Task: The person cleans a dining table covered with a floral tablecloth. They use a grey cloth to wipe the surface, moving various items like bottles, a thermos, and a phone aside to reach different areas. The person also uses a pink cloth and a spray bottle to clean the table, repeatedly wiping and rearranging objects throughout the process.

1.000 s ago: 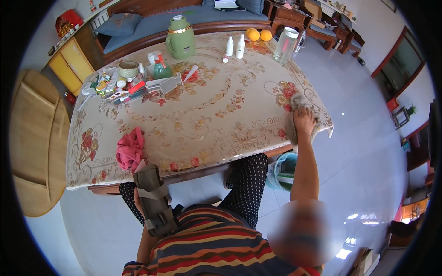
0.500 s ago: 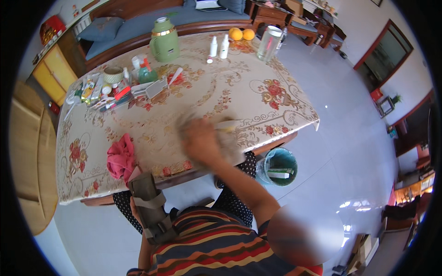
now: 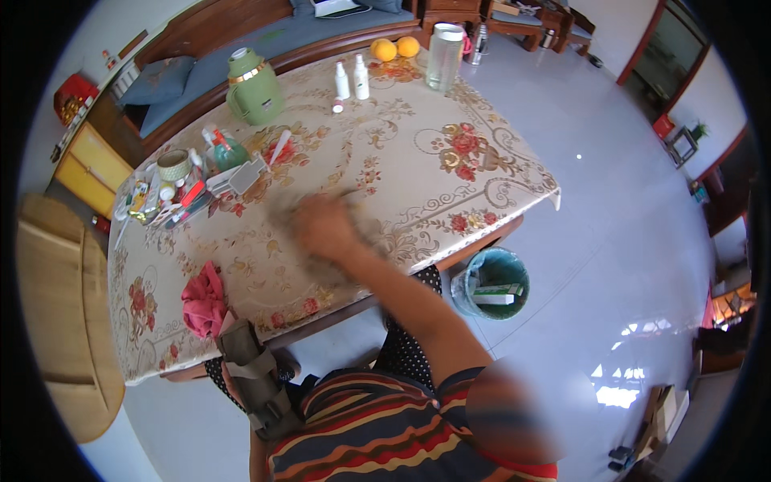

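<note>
My right hand (image 3: 325,229) is pressed down over the middle of the table, smeared by motion. Bunched under its closed fingers is a greyish-brown cloth (image 3: 285,213), also blurred. A dark brown strapped brace (image 3: 250,369) covers my left forearm at the table's near edge. My left hand is almost wholly hidden by it, so its fingers cannot be made out. Just beyond the brace lies a crumpled pink cloth (image 3: 204,301). Beneath all this spreads a cream tablecloth with red flowers (image 3: 409,173).
Left of centre sit a tape roll (image 3: 173,165), a green spray bottle (image 3: 230,153) and several small items. Farther back are a green thermos jug (image 3: 255,88), two white bottles (image 3: 361,78), oranges (image 3: 408,46) and a clear jar (image 3: 444,60). A lined bin (image 3: 518,273) stands right of the table.
My right hand and the cloth have shifted a little left across the tablecloth. The whole view has turned slightly. My left arm stays by the table edge.
</note>
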`<state>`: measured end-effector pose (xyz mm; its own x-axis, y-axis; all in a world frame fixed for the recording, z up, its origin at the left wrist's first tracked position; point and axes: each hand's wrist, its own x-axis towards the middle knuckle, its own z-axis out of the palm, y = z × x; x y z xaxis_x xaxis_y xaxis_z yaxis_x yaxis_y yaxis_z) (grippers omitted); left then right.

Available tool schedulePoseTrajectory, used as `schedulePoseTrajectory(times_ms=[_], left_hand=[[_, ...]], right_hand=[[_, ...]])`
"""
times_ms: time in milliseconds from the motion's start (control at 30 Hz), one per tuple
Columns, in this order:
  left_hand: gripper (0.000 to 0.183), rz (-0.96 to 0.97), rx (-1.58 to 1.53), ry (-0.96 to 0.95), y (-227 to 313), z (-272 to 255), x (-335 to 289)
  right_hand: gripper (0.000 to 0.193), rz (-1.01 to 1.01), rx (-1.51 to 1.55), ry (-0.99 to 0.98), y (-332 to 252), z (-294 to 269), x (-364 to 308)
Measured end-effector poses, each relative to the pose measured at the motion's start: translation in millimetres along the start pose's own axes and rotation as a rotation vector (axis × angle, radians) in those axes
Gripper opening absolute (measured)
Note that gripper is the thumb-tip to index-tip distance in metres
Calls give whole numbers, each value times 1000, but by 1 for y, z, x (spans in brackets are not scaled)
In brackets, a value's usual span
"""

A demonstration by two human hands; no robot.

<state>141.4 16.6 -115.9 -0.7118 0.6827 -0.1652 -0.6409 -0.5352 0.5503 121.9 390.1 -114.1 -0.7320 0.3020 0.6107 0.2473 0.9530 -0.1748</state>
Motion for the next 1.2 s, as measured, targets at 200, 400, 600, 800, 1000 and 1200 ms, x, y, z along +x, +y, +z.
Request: schedulePoseTrajectory(times_ms=[200,400,600,800,1000,1200], left_hand=[[52,4,0,2,-13,9,-12],[52,-14,-136,-45,-22,18,23],[52,-11,-183,-32,-14,13,18],[53,27,-245,-129,-6,14,9],[53,39,-222,-61,-2,2,5],[53,80,-221,-18,1,-3,2]], right_hand=[[46,358,25,14,119,-21,-23],[69,270,93,-210,85,-48,-42],[78,109,92,-313,12,-93,-61],[72,108,130,-378,5,-92,-96],[48,-184,149,-288,-23,-93,-110],[45,222,789,-198,-40,-75,-102]])
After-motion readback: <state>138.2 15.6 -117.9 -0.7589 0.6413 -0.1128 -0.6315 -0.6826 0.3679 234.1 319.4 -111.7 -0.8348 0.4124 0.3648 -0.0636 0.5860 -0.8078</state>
